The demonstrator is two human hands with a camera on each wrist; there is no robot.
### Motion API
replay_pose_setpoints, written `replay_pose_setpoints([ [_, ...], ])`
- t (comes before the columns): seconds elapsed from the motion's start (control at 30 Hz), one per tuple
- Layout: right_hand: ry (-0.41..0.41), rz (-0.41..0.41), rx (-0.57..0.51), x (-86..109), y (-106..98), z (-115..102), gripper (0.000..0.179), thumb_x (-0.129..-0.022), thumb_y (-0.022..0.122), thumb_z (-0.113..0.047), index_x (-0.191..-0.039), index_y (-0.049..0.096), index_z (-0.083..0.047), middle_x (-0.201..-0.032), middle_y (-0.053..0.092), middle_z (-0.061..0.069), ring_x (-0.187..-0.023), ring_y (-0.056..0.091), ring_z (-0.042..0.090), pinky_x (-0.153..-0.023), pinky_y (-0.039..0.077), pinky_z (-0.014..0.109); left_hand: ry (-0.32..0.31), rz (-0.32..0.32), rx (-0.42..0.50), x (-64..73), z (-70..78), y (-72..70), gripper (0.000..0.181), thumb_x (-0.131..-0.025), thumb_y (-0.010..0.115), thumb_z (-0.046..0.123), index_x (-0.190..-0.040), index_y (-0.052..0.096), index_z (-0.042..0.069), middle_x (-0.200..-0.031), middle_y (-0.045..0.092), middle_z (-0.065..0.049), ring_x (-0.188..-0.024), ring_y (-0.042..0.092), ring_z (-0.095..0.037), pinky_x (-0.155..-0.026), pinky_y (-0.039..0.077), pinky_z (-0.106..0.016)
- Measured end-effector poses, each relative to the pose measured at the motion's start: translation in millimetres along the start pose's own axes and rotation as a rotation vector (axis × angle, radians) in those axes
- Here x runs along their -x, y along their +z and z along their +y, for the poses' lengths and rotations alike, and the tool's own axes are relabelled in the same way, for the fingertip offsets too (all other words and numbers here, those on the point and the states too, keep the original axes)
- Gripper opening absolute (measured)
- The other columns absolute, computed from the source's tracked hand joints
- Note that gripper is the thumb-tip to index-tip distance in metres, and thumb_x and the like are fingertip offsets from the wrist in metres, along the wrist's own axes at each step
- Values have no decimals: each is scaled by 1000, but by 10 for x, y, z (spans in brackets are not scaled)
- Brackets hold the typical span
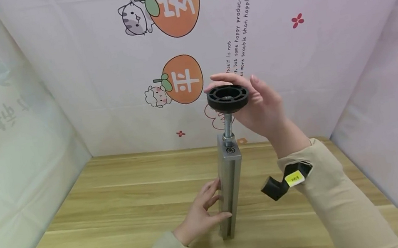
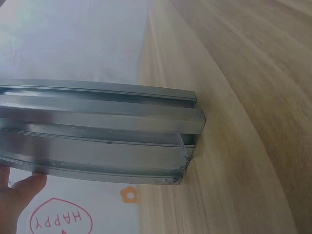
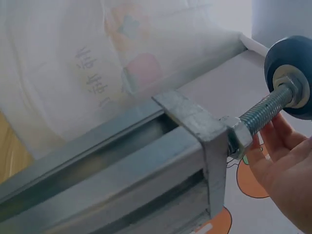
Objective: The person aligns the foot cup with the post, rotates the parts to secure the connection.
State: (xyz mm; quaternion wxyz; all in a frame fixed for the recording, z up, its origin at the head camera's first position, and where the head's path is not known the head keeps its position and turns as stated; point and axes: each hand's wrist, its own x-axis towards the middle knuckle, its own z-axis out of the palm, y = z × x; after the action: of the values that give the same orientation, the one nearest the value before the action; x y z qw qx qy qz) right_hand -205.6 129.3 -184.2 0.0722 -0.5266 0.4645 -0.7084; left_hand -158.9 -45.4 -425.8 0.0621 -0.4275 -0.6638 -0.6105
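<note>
A silver aluminium profile [image 1: 232,195] stands upright on the wooden table, grooves running along its sides. My left hand [image 1: 200,216] grips it low down, thumb on the near side and fingers along the left. From the end plate [image 3: 187,114] on top rises a threaded bolt [image 3: 268,109] with a hex nut [image 3: 239,136]. The bolt carries a round black levelling foot [image 1: 228,99], its ribbed underside facing up. Behind the foot, my right hand [image 1: 257,108] has its fingers loosely spread, thumb raised; in the right wrist view its fingertips come right beside the bolt and nut.
The wooden tabletop [image 1: 118,201] reaches back to a white printed cloth [image 1: 101,69] with orange fruit drawings. Cloth walls stand at left and right. Black camera mounts [image 1: 286,181] sit on both sleeves.
</note>
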Motion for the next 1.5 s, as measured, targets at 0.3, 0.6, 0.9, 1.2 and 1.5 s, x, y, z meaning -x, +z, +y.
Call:
replay_pose_setpoints([
  [0.3, -17, -74, -377, -8, -3, 123, 46, -91, 46, -31, -133, 49, -12, -130, 49, 14, -114, 50, 24, -100, 40, 32, -5, 4, -19, 24, -18, -1, 91, -80, 71, -4, -152, 19, 16, -142, 32, -21, -130, 35, -8, -103, 46, -41],
  [0.6, -50, -60, -474, -28, 100, 187, 45, -87, 50, -24, -130, 51, -11, -123, 51, 15, -111, 50, 25, -101, 43, 30, 9, 16, -21, 22, -16, 8, 94, -78, 72, -5, -152, 20, 19, -141, 33, -22, -129, 36, -8, -102, 46, -41],
  [0.9, -34, -115, -635, -27, 100, 189, 45, -85, 46, -17, -128, 53, -7, -123, 50, 18, -112, 52, 28, -103, 43, 33, 10, 15, -2, 19, 3, 1, 92, -78, 72, -6, -152, 20, 17, -141, 32, -22, -128, 36, -6, -101, 47, -39],
  [1.2, -56, -76, -495, 12, 43, 179, 30, -89, 47, -16, -116, 55, -4, -122, 48, 16, -113, 53, 25, -102, 44, 28, -23, 20, 15, 14, 13, 29, 91, -78, 71, -6, -151, 22, 16, -141, 32, -21, -128, 36, -7, -103, 46, -36],
  [1.5, -74, -34, -114, 38, 6, 59, 20, -92, 52, -20, -107, 59, -10, -124, 49, 16, -112, 47, 30, -82, 46, 24, -2, 17, -1, -1, 9, 19, 93, -78, 71, -7, -152, 21, 18, -141, 32, -22, -129, 36, -7, -102, 46, -39],
])
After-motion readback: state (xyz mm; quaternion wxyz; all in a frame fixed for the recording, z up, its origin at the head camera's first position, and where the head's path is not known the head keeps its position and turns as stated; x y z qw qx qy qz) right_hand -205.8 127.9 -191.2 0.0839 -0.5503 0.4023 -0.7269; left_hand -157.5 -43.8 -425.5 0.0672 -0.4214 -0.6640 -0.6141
